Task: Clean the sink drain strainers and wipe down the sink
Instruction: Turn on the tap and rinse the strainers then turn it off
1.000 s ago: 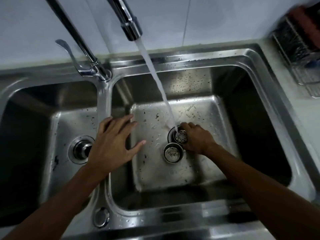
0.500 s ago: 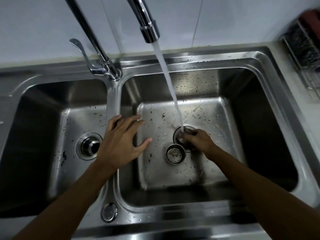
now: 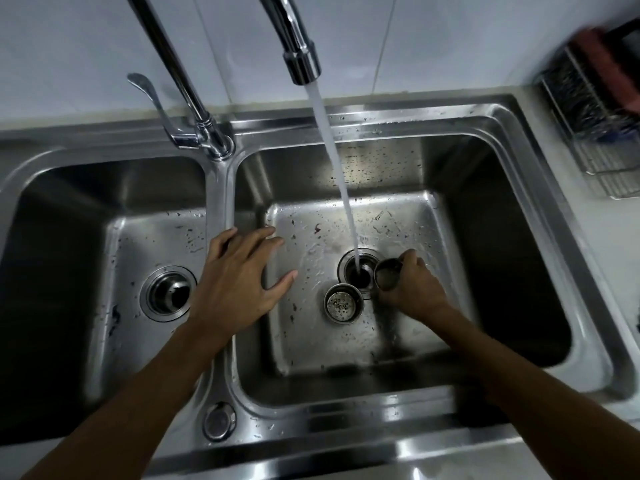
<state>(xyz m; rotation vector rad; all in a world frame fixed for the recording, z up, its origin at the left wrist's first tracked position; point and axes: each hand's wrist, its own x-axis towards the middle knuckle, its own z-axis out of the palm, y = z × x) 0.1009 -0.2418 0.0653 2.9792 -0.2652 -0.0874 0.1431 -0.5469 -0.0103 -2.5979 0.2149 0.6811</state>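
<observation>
At the near rim of the stainless double sink (image 3: 346, 415), a small round cap (image 3: 219, 420) sits in the steel at the near end of the divider (image 3: 218, 202) between the two basins. Further in, on the wet, speckled floor of the right basin, a loose drain strainer (image 3: 343, 303) stands upright: a small steel cup with a perforated bottom, just beside the near-left edge of the open drain hole (image 3: 360, 271).

The right hand (image 3: 414, 289) is curled closed around a second strainer (image 3: 388, 273), a similar steel cup turned on its side with its mouth facing left, held at the right edge of the drain hole. Its inside looks dull; detail is blurred. The left hand (image 3: 239, 284) lies flat, fingers spread and holding nothing, resting across the divider with its thumb reaching over the right basin.

In the left basin the drain fitting (image 3: 168, 293) sits in place. Water (image 3: 332, 150) runs from the faucet spout (image 3: 299, 60) straight into the open drain hole. A wire rack (image 3: 595, 109) stands on the counter by the sink's far right corner.
</observation>
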